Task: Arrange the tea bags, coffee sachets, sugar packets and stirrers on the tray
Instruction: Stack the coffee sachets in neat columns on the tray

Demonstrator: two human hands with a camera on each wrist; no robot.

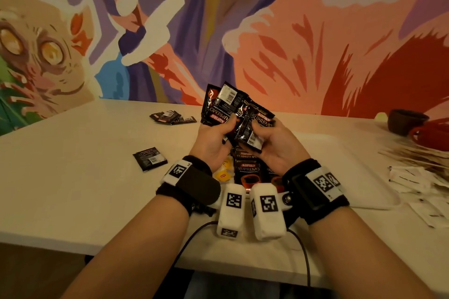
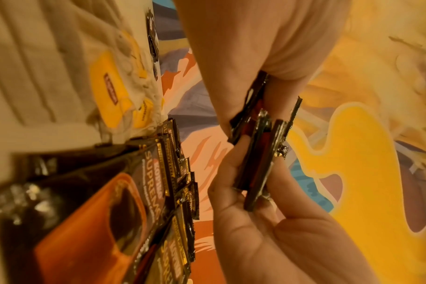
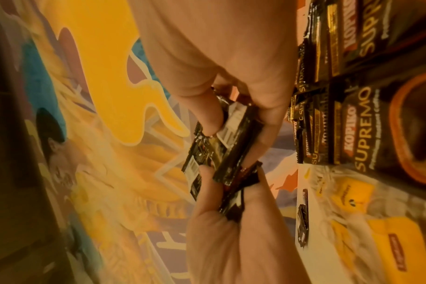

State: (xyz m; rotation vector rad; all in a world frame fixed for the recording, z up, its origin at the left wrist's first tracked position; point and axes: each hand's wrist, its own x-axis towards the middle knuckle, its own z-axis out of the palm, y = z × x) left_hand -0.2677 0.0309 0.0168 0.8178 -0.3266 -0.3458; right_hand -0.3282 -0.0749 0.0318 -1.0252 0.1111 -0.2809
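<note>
Both hands are raised over the white tray [image 1: 340, 150] and together hold a fanned bunch of black coffee sachets [image 1: 233, 104]. My left hand [image 1: 227, 128] pinches the bunch from the left, thumb on top. On the right side of the bunch, my right hand [image 1: 255, 133] grips the sachets. The wrist views show the held sachets [image 2: 260, 153] [image 3: 229, 146] edge-on between the fingers. More coffee sachets [image 1: 247, 170] lie flat on the tray below my hands, with yellow tea bags [image 1: 223, 175] to their left. Wooden stirrers [image 1: 413, 155] and white sugar packets [image 1: 413, 181] lie on the table at the right.
One loose coffee sachet [image 1: 150, 158] lies on the table to the left, and a small heap of sachets [image 1: 172, 117] sits further back. A brown cup [image 1: 405, 124] and a red cup [image 1: 432, 136] stand at the far right. A painted wall runs behind the table.
</note>
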